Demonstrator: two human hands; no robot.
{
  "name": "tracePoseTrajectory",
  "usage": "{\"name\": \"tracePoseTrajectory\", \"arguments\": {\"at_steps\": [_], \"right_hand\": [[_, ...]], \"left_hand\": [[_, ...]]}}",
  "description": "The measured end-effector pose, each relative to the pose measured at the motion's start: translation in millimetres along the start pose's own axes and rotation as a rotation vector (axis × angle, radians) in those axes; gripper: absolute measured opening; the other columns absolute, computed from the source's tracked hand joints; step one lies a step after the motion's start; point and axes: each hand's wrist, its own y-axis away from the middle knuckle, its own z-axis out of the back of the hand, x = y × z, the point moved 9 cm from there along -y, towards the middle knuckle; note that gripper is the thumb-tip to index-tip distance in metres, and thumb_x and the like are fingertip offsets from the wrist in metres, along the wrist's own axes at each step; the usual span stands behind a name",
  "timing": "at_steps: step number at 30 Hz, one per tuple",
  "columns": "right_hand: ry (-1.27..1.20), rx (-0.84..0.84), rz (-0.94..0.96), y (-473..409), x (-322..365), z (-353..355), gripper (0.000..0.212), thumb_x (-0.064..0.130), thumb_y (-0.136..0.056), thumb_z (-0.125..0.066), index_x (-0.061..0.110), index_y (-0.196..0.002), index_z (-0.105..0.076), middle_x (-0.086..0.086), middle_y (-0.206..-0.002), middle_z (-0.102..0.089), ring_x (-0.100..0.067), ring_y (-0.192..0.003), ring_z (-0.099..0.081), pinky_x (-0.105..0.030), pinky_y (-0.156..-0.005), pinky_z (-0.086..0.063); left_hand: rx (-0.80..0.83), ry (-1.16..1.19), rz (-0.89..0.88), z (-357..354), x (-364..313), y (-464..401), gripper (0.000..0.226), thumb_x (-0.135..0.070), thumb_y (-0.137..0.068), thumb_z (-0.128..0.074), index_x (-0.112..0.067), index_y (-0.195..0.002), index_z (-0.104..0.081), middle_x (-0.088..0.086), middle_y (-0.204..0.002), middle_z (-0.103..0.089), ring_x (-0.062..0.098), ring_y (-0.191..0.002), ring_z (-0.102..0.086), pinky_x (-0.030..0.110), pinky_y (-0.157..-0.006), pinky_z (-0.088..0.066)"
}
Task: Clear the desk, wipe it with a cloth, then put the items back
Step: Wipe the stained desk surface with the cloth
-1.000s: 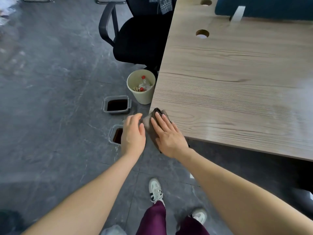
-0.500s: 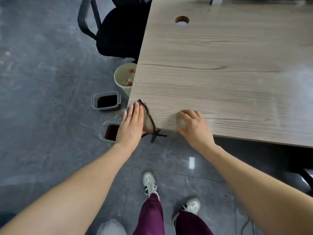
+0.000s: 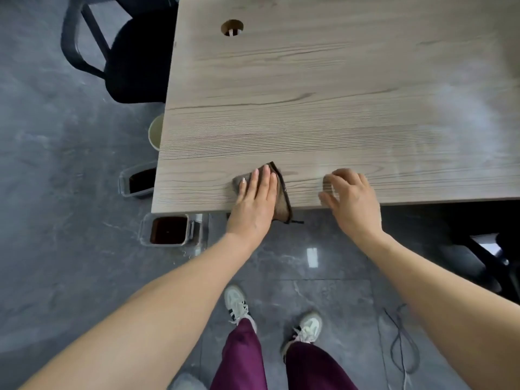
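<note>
The light wood-grain desk (image 3: 309, 94) fills the upper right of the head view, its top bare. A small brown cloth (image 3: 282, 199) lies at the desk's front edge, one corner hanging over. My left hand (image 3: 253, 204) presses flat on the cloth, fingers straight and together, covering most of it. To the right of the cloth my right hand (image 3: 351, 204) rests on the desk top with curled fingers and holds nothing. The two hands are about a hand's width apart.
On the floor left of the desk corner stand two clear containers of dark liquid (image 3: 168, 230) (image 3: 139, 180) and a pale waste bin (image 3: 155, 130), partly hidden under the desk. A black office chair (image 3: 135, 52) stands behind them. A cable (image 3: 399, 342) lies on the floor at right.
The cloth passed from my right hand to my left, which slid it right along the front edge, away from the desk corner. My right hand moved off to the right.
</note>
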Motion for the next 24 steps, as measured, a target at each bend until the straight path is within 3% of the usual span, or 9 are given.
{"name": "tracePoseTrajectory", "arguments": {"at_steps": [4, 7, 12, 14, 17, 24], "right_hand": [[0.030, -0.004, -0.105, 5.0, -28.1, 10.8, 0.032, 0.026, -0.088, -0.064, 0.009, -0.115, -0.062, -0.008, -0.116, -0.056, -0.030, -0.103, -0.050, -0.044, -0.074, -0.048], [0.022, -0.017, -0.120, 6.8, -23.7, 11.6, 0.028, 0.023, -0.089, -0.062, 0.007, -0.112, -0.062, -0.008, -0.116, -0.055, -0.029, -0.103, -0.049, -0.038, -0.065, -0.046], [0.010, -0.031, -0.136, 9.3, -25.1, 13.1, 0.025, 0.025, -0.089, -0.061, 0.012, -0.110, -0.062, -0.003, -0.114, -0.055, -0.026, -0.102, -0.048, -0.030, -0.057, -0.033], [-0.021, -0.028, -0.135, 8.1, -27.5, 13.8, 0.024, 0.026, -0.090, -0.060, 0.013, -0.109, -0.063, -0.002, -0.113, -0.055, -0.024, -0.103, -0.047, -0.029, -0.058, -0.032], [-0.054, -0.030, -0.129, 7.3, -36.1, 18.0, 0.021, 0.024, -0.089, -0.061, 0.011, -0.106, -0.063, -0.002, -0.112, -0.055, -0.023, -0.103, -0.047, -0.029, -0.060, -0.034], [0.022, -0.127, -0.341, 19.5, -118.1, 61.3, 0.020, 0.016, -0.091, -0.055, 0.008, -0.108, -0.063, -0.007, -0.115, -0.053, -0.027, -0.105, -0.045, -0.033, -0.066, -0.037]], "left_hand": [[0.012, -0.006, -0.051, 0.0, 2.3, -1.6, 0.078, -0.029, -0.098, -0.042, -0.001, -0.146, 0.012, 0.018, -0.156, 0.012, 0.032, -0.145, 0.005, 0.042, -0.117, -0.003], [0.026, 0.021, -0.096, 1.1, 28.7, 11.0, 0.077, -0.027, -0.096, -0.048, -0.005, -0.149, 0.004, 0.014, -0.157, 0.006, 0.028, -0.146, 0.001, 0.036, -0.115, 0.001], [0.182, -0.057, 0.170, -11.5, 79.4, 31.3, 0.083, -0.032, -0.096, -0.048, 0.000, -0.147, 0.010, 0.018, -0.156, 0.011, 0.029, -0.145, 0.006, 0.037, -0.118, -0.003], [0.162, -0.059, 0.194, -7.7, 64.7, 24.1, 0.081, -0.027, -0.096, -0.049, 0.003, -0.146, 0.007, 0.022, -0.155, 0.008, 0.033, -0.145, 0.003, 0.040, -0.119, -0.007], [0.132, -0.108, 0.078, 1.4, 12.0, 2.2, 0.081, -0.030, -0.098, -0.045, 0.004, -0.146, 0.010, 0.023, -0.155, 0.008, 0.036, -0.144, 0.002, 0.041, -0.118, -0.007], [0.028, -0.092, -0.122, 24.0, -124.1, -51.7, 0.071, -0.017, -0.100, -0.043, 0.006, -0.145, 0.007, 0.028, -0.154, 0.006, 0.041, -0.143, -0.003, 0.045, -0.116, -0.011]]}}
